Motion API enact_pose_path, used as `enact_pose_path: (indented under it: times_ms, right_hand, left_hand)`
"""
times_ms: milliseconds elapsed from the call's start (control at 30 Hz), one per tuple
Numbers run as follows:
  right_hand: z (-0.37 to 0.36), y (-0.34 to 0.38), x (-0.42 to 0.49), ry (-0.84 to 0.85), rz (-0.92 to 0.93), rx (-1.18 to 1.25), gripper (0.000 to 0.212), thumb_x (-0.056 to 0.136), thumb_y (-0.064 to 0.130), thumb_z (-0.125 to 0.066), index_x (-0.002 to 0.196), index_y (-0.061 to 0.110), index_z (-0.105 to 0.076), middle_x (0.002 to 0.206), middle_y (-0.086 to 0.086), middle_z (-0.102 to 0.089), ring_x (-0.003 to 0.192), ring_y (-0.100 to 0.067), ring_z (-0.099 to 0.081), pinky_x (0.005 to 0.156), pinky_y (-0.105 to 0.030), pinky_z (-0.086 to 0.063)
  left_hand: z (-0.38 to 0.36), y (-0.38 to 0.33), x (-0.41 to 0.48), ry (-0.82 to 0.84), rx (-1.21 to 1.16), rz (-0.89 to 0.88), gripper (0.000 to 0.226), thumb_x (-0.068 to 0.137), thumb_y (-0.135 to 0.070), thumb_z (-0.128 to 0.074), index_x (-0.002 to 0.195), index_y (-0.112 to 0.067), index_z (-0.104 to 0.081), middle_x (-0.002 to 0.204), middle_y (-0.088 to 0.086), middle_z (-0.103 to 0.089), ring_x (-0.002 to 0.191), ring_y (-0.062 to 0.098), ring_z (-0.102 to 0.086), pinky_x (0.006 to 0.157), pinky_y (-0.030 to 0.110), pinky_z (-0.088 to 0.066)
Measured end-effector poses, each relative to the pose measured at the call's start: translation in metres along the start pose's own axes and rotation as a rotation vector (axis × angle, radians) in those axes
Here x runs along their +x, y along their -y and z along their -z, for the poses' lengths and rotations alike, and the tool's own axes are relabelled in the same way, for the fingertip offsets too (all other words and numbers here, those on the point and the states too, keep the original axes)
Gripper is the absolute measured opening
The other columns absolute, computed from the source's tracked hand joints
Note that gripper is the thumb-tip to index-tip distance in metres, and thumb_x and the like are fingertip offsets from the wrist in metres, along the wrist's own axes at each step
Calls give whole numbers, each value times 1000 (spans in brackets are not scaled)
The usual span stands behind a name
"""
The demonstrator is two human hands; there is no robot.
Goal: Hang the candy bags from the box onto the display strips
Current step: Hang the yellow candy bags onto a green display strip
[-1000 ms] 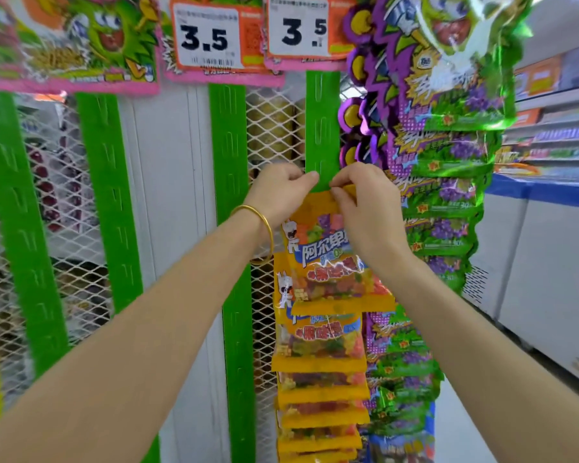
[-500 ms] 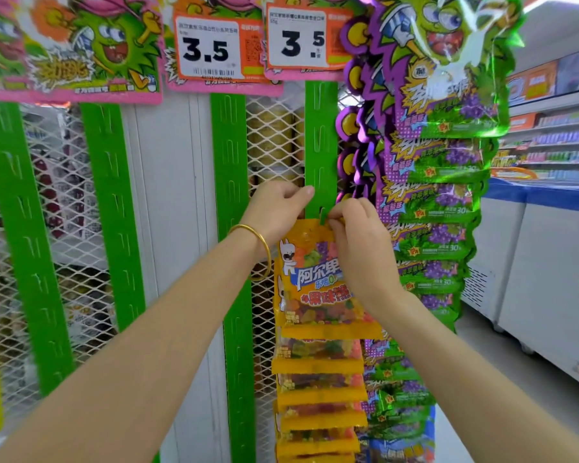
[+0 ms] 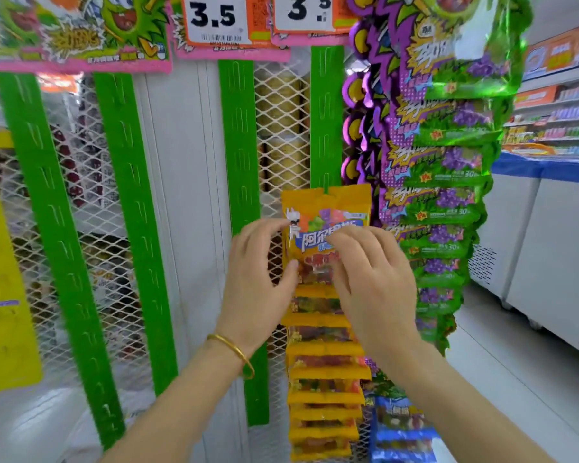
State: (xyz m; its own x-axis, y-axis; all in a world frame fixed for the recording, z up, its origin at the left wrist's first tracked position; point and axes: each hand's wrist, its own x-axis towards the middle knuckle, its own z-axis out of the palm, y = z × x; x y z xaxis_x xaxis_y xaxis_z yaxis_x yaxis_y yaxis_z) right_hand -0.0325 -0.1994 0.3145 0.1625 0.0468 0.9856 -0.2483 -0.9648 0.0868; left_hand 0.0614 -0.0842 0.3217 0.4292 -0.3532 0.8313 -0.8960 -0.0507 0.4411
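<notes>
Candy bag (image 3: 328,208), orange-yellow with a white cartoon figure and blue label, hangs topmost on the green display strip (image 3: 326,115), above about seven more orange bags. Five green strips show. Left hand (image 3: 258,279) and right hand (image 3: 375,279) hover with loosely spread fingers at its front, gripping nothing.

I see both my forearms bare, sleeveless, with a thin gold bangle (image 3: 233,352) circling my left wrist.

Glossy plastic film on the orange candy bag (image 3: 326,208) and green bags (image 3: 448,168). Smooth matt plastic display strip (image 3: 326,111); white metal mesh (image 3: 281,128); paper price tag (image 3: 214,20).
</notes>
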Motion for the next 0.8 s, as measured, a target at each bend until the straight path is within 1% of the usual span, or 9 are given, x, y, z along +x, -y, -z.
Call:
enact_pose_path:
  times_ms: [133, 233, 300, 367, 433, 500, 600, 700, 800]
  right_hand:
    - [8, 24, -85, 233, -63, 172, 17, 82, 12, -59, 98, 14, -66, 97, -3, -66, 85, -21, -60, 64, -30, -50]
    - [10, 41, -166, 709, -255, 449, 21, 84, 22, -53, 104, 20, -60, 91, 1, -63, 79, -15, -59, 61, -31, -51]
    - [6, 47, -227, 1077, -425, 617, 20, 85, 12, -59, 104, 11, -63, 78, 5, -58, 71, -16, -57, 66, -33, -49]
    - [1, 51, -281, 1285, -531, 656, 16, 84, 5, -62, 100, 8, -64, 74, 7, -55, 61, -9, -53, 65, -28, -42]
    - [2, 52, -327, 1418, -583, 639, 15, 85, 5, -62, 100, 5, -65, 82, 2, -59, 65, -3, -51, 69, -23, -38]
    - [6, 51, -365, 1538, -660, 623, 16, 86, 7, -62, 102, 4, -65, 92, -4, -63, 80, -9, -55, 73, -19, -40]
    - [15, 41, -413, 1689, -802, 542, 12, 84, 9, -65, 96, 9, -66, 91, -4, -67, 86, -17, -62, 81, -31, -49]
    - [22, 40, -442, 1841, -838, 422, 8, 84, 16, -65, 92, 15, -64, 94, -6, -67, 91, -22, -64, 79, -31, -48]
    - [11, 60, -450, 1860, -797, 463, 36, 84, 26, -67, 116, 11, -59, 110, -9, -63, 105, -23, -59, 89, -32, -46]
  left_hand:
    - [2, 28, -100, 177, -31, 105, 40, 78, -22, -57, 116, -32, -51, 117, -13, -49, 112, 3, -44, 98, 22, -37]
    - [10, 60, -185, 437, -34, 326, 37, 75, -28, -53, 112, -26, -55, 114, -8, -51, 109, 11, -49, 92, 27, -43]
    - [15, 78, -236, 597, -8, 479, 38, 76, -28, -55, 113, -20, -57, 114, -2, -52, 108, 18, -52, 91, 35, -46]
    - [16, 93, -276, 712, 41, 570, 33, 81, -16, -60, 114, -16, -58, 111, 1, -54, 109, 22, -53, 91, 39, -47]
    - [15, 104, -301, 789, 79, 590, 30, 84, -15, -60, 113, -19, -59, 108, -2, -51, 108, 19, -53, 91, 37, -47]
    - [13, 110, -312, 865, 111, 577, 30, 86, -15, -60, 114, -21, -59, 109, -6, -48, 105, 13, -52, 94, 32, -45]
    - [10, 117, -315, 923, 147, 561, 30, 86, -14, -59, 116, -19, -58, 111, -6, -49, 104, 10, -50, 96, 27, -39]
    - [5, 124, -313, 905, 166, 615, 27, 88, -14, -58, 115, -19, -58, 111, -6, -47, 101, 6, -49, 92, 21, -38]
    - [-1, 130, -310, 838, 171, 664, 25, 89, -14, -57, 113, -20, -59, 113, -3, -49, 98, 5, -51, 89, 21, -42]
